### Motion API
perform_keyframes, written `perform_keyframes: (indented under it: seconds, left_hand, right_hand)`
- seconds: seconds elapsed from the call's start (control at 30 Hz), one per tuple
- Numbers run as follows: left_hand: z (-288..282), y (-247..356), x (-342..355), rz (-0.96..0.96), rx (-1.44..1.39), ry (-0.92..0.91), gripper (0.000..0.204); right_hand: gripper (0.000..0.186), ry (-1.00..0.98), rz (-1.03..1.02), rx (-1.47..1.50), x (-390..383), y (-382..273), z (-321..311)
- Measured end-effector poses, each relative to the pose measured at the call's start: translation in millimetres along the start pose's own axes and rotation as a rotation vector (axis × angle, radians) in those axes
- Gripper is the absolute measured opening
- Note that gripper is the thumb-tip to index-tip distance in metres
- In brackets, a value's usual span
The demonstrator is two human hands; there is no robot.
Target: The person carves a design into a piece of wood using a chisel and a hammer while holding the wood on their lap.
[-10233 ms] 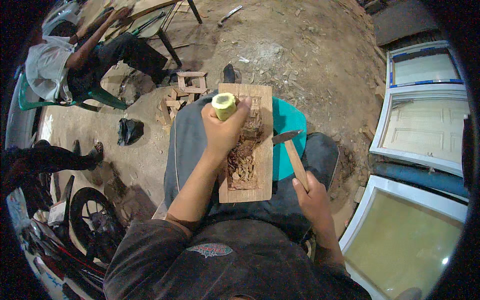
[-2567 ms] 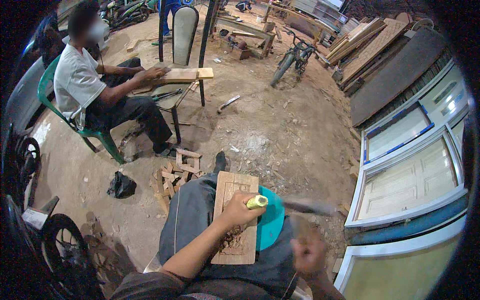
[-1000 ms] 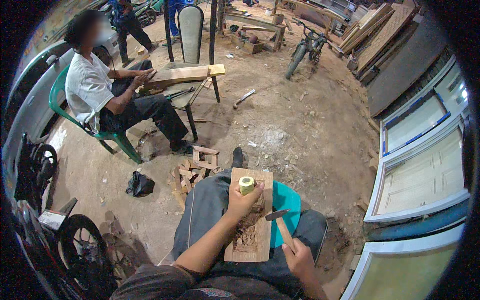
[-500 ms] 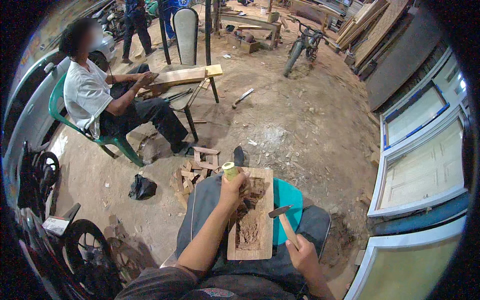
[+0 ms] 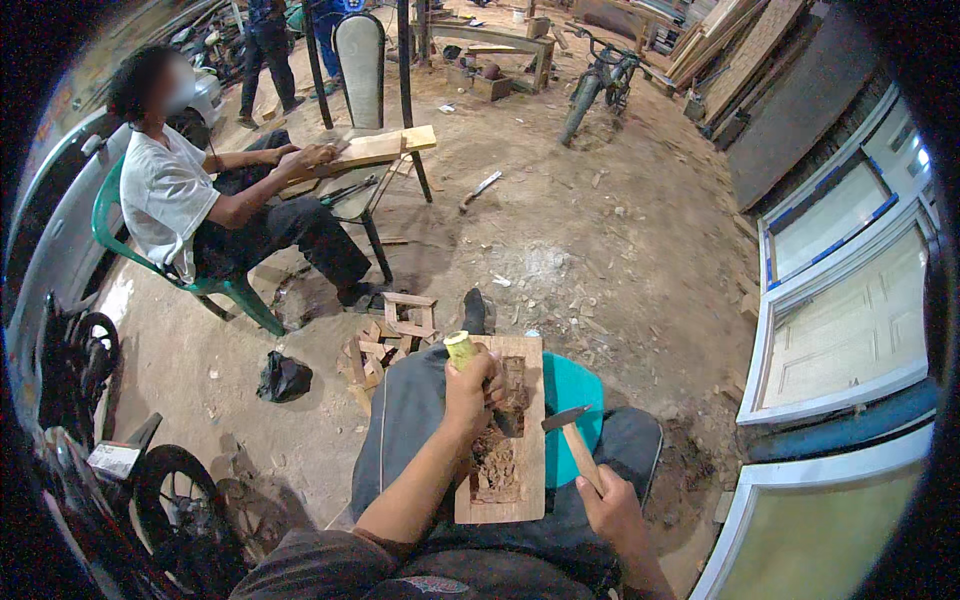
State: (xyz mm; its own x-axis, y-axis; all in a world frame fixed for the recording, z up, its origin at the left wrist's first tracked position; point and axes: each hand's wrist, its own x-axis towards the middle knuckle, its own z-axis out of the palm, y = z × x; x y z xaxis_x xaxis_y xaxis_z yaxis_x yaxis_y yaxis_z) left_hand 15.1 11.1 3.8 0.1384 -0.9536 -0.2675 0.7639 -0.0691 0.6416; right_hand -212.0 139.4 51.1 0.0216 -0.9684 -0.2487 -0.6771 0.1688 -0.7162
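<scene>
A pale wooden board (image 5: 534, 430) with a long, roughly cut hollow lies lengthwise over my lap. Dark wood chips (image 5: 497, 462) fill the hollow's near part. My left hand (image 5: 468, 392) is closed round a chisel (image 5: 459, 347), its yellowish handle end sticking up above the fist. What looks like its dark blade slants down into the hollow, partly hidden by my fingers. To the right of the board, my right hand (image 5: 612, 505) grips a hammer (image 5: 579, 446) by its light wooden handle. The dark hammer head is up near the board's right edge, apart from the chisel.
A teal plastic piece (image 5: 582, 385) shows between my legs. Wood offcuts (image 5: 376, 352) and a black bag (image 5: 285, 376) lie on the ground at left. A person (image 5: 170, 200) sits beyond, handling a plank (image 5: 372, 149). White-framed panels (image 5: 835, 330) line the right side.
The chisel's angle has shifted a little, and more of the hollow's far part shows. My hammer stays raised at the right. The seated person's hands have moved rightward along the plank.
</scene>
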Motion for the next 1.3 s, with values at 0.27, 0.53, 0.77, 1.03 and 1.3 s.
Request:
perform_keyframes:
  seconds: [0.27, 0.53, 0.77, 1.03, 1.3]
  left_hand:
    - [3, 9, -7, 0.290, 0.228, -0.022, 0.023]
    - [1, -6, -7, 0.357, 0.350, -0.013, 0.020]
    - [10, -6, -14, 0.336, 0.436, -0.013, 0.020]
    - [2, -9, 4, 0.220, 0.549, -0.113, 0.022]
    - [9, -8, -7, 0.230, 0.508, -0.093, 0.020]
  right_hand:
    - [0.029, -0.031, 0.022, -0.083, 0, 8, -1]
    - [0.028, -0.038, -0.003, -0.066, 3, 14, 0]
    - [0.026, -0.078, 0.037, -0.115, 1, 19, 3]
    - [0.026, 0.029, -0.009, 0.013, 0, 9, 2]
    - [0.025, -0.078, 0.018, -0.089, -3, 0, -2]
